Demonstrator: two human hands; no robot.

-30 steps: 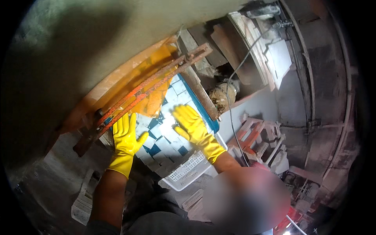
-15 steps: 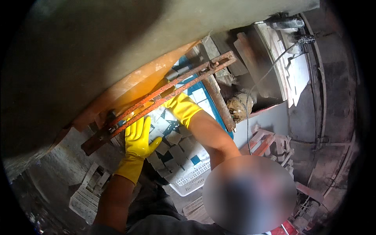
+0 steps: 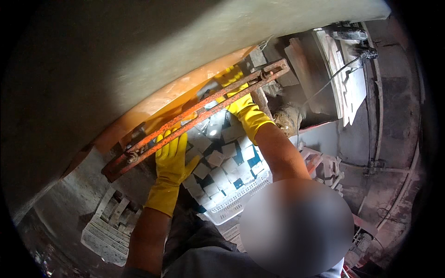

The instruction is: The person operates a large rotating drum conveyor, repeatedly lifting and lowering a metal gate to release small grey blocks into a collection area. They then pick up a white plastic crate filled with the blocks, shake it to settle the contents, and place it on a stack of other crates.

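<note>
Both my hands wear yellow rubber gloves. My left hand (image 3: 171, 162) lies with its fingers stretched at the left side of a load of flat pale tile-like pieces (image 3: 216, 158), the fingertips passing behind a rusty orange double bar (image 3: 204, 115). On the far right of the load, my right hand (image 3: 241, 104) reaches under the same bar, its outstretched fingers showing beyond it. I see nothing held in either hand. The pieces lie overlapping, with blue-green patches between them, above a white perforated plastic basket (image 3: 225, 215). Some of the pieces are hidden behind the bar.
A large grey curved body (image 3: 139, 60) with an orange lip (image 3: 171, 92) overhangs the far side. More pale crates (image 3: 109, 231) stand at lower left. On the right are white panels (image 3: 354, 88), a hanging cable (image 3: 331, 78) and wall pipes (image 3: 379, 92). A blurred oval covers the lower right.
My right hand has moved farther away and its fingers now show beyond the bar. The pale pieces under it have shifted toward me. My left hand keeps nearly the same place.
</note>
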